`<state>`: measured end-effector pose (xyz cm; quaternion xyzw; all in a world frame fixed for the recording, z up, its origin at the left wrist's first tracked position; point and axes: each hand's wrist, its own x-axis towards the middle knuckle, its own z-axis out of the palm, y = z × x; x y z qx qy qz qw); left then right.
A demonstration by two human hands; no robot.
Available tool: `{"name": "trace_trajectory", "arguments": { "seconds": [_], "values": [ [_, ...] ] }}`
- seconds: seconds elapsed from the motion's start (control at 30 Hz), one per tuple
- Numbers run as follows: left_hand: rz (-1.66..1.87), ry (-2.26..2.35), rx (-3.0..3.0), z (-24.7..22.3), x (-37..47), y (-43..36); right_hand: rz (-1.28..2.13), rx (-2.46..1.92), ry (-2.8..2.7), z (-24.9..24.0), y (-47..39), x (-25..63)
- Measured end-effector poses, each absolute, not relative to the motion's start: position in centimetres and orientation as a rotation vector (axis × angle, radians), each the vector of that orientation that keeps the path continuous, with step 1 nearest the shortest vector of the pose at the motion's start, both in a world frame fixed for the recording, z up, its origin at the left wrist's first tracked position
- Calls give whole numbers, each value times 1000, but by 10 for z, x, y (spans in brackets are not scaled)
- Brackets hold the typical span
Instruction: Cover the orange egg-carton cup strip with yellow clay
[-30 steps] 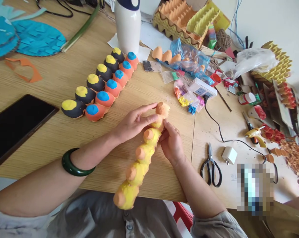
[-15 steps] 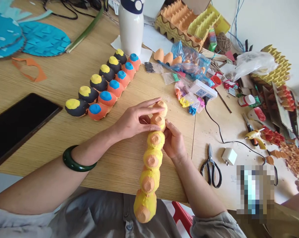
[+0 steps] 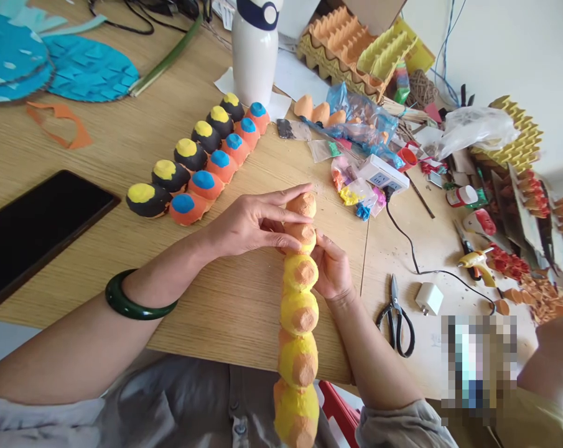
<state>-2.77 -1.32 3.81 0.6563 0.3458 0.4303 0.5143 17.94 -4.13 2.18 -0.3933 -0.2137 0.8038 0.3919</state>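
Note:
Between my hands is an egg carton strip [image 3: 300, 311], a row of several domed cups partly coated in yellow, with bare orange tips. Its far cups are still mostly orange, and its near end hangs past the table edge. My left hand [image 3: 257, 221] grips the far cups from the left, fingers laid over them. On the right side my right hand [image 3: 332, 264] pinches the strip near the second cup; its fingertips are partly hidden behind it. Ahead to the left lie a black strip with yellow tops [image 3: 170, 175] and an orange strip with blue tops [image 3: 204, 182].
A black phone [image 3: 43, 230] lies at left, blue paper discs [image 3: 92, 65] beyond. A white bottle [image 3: 255, 59] stands at the back. On the right are scissors [image 3: 395, 317], a power strip [image 3: 384, 172] with its cord, and a glue gun [image 3: 479, 261]. Another person's arm [image 3: 549, 361] is at far right.
The yellow strip's near end has swung to the right and tilted, showing more of its left side. Both hands keep hold of it. The other person's hand has come further into view.

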Motion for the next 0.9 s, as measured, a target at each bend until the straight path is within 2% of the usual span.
{"name": "trace_trajectory", "arguments": {
  "seconds": [0.47, 0.73, 0.8, 0.9],
  "values": [
    [1075, 613, 1377, 23, -21, -11, 2082, -1055, -498, 18, -46, 183],
    [1294, 986, 1203, 37, -8, -28, 1923, -1116, -466, 24, -40, 182],
    [1236, 1074, 1139, 38, -6, -29, 1898, -1083, -436, 26, -38, 181],
    [948, 948, 979, 36, 1, -29, 1877, -1063, -392, 28, -36, 178]
  ]
}}
